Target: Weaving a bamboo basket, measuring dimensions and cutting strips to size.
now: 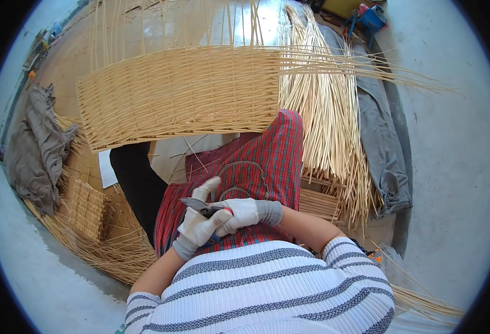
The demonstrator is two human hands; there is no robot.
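Pruning shears [201, 207] with grey blades and a bit of red on the handle are gripped in my gloved right hand [240, 215]. The blades point left, across my left hand [196, 225], also in a white glove. One finger of that hand is stretched upward and its thumb reaches toward my right hand; its other fingers are partly hidden. Something blue [213, 240] shows beneath my left hand. Beyond my knees stands a woven wicker panel [181, 92], loose strands rising from its top and trailing off its right end. Both hands are apart from it.
Long bundles of peeled canes [320, 111] lie at the right, beside a grey cloth [381, 133]. At the left are a crumpled grey cloth [39, 147], a small woven piece [87, 210] and scattered strands. A red plaid cloth [245, 161] with a cord loop covers my lap.
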